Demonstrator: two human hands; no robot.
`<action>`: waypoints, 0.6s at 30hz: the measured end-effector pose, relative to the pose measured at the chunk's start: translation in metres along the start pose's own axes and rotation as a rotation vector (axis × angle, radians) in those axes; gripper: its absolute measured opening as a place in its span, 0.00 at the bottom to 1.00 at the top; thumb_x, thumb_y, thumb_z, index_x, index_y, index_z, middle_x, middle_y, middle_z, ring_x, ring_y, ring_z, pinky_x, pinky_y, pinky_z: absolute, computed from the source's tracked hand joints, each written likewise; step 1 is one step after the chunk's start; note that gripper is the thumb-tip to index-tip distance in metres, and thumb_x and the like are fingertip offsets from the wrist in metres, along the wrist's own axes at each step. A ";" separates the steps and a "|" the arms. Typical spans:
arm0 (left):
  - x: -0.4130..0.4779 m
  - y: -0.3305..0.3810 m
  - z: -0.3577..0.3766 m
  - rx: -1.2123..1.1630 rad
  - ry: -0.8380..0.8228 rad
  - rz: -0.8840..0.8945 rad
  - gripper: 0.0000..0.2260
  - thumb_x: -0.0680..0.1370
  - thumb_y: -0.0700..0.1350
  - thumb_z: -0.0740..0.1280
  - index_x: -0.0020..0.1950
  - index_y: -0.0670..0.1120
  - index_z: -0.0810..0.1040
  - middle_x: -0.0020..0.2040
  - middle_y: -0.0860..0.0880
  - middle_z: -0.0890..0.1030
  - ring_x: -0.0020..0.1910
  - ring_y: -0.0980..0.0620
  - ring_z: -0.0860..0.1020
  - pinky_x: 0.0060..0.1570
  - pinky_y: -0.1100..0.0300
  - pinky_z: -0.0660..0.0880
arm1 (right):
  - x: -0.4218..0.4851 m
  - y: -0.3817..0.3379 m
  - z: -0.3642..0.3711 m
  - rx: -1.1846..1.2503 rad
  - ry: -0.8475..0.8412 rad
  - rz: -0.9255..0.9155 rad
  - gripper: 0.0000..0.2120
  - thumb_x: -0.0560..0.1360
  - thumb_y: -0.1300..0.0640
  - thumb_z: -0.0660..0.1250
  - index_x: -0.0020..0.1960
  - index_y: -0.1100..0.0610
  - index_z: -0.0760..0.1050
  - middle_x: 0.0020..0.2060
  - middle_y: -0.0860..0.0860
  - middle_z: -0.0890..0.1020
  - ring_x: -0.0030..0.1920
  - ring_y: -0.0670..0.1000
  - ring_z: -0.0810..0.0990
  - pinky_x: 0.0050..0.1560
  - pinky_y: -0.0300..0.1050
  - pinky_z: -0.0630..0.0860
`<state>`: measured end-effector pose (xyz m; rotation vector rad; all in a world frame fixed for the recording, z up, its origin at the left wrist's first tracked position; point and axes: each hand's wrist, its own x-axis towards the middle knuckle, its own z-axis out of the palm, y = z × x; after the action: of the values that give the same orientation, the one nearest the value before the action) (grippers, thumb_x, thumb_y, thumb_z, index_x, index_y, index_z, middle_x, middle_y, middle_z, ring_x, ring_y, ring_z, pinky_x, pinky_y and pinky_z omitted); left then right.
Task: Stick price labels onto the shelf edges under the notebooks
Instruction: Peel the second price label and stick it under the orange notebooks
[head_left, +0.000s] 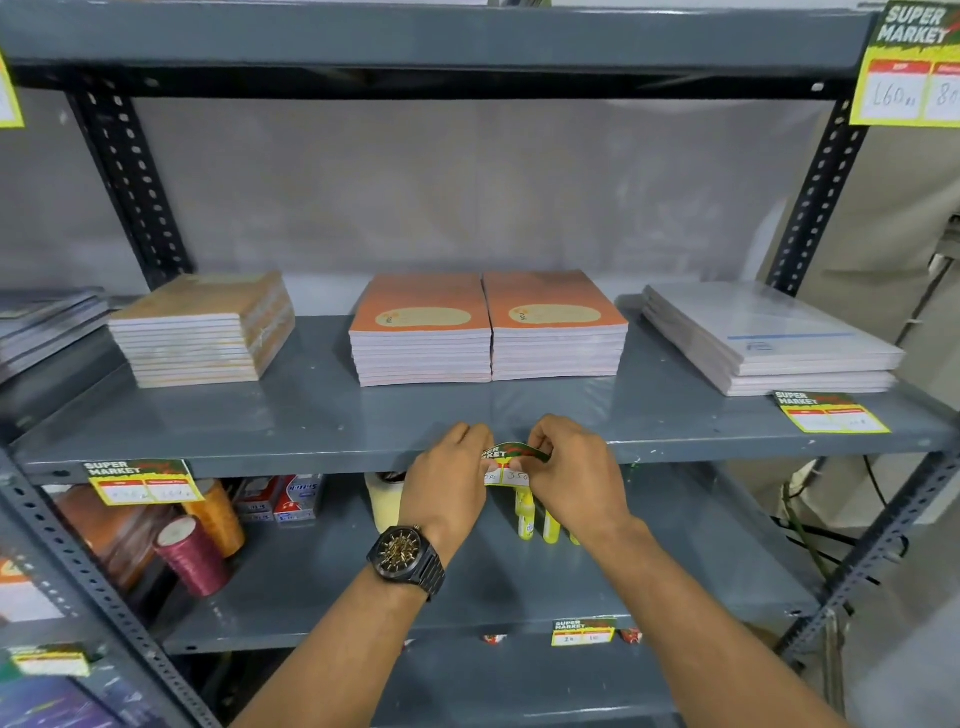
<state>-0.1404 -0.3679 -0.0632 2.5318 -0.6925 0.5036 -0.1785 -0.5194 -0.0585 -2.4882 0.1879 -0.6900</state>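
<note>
Two stacks of orange notebooks (488, 325) lie side by side in the middle of the grey shelf (311, 415). Just below them, at the shelf's front edge, my left hand (449, 480) and my right hand (571, 467) together pinch a curled green, yellow and white price label (511, 460). The label's top bends forward and its lower white part shows handwritten numbers. A black watch sits on my left wrist. A stuck label (143, 480) hangs on the edge at the left, under a brown notebook stack (205, 330). Another label (831, 413) lies at the right below the white stack (769, 338).
Perforated dark uprights (130, 176) frame the shelf. The lower shelf holds thread spools (195, 553), small boxes (283, 499), a jar and yellow bottles (540, 525). A label (584, 631) sits on that shelf's edge. A large label (911, 67) hangs at the top right.
</note>
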 end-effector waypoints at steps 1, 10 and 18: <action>0.000 0.001 0.000 0.004 0.004 -0.010 0.02 0.78 0.44 0.64 0.50 0.48 0.72 0.48 0.49 0.76 0.44 0.42 0.78 0.39 0.49 0.74 | 0.001 0.000 -0.001 -0.017 -0.002 -0.003 0.10 0.67 0.56 0.75 0.39 0.53 0.73 0.36 0.48 0.79 0.36 0.53 0.77 0.35 0.50 0.75; -0.023 0.006 0.026 0.308 0.289 0.329 0.23 0.66 0.37 0.69 0.61 0.48 0.75 0.59 0.46 0.80 0.54 0.42 0.78 0.49 0.48 0.71 | 0.005 0.003 -0.011 -0.059 -0.040 -0.022 0.08 0.68 0.58 0.71 0.41 0.52 0.73 0.39 0.47 0.77 0.38 0.54 0.77 0.37 0.51 0.76; -0.046 -0.014 0.083 0.506 -0.033 0.298 0.36 0.79 0.56 0.60 0.77 0.38 0.50 0.78 0.39 0.50 0.78 0.40 0.51 0.74 0.42 0.50 | 0.010 0.020 -0.019 0.052 -0.125 -0.108 0.07 0.71 0.61 0.73 0.46 0.53 0.78 0.39 0.47 0.76 0.35 0.45 0.73 0.41 0.42 0.75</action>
<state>-0.1517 -0.3823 -0.1573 2.9177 -1.0775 0.8288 -0.1794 -0.5480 -0.0510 -2.4958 -0.0105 -0.5727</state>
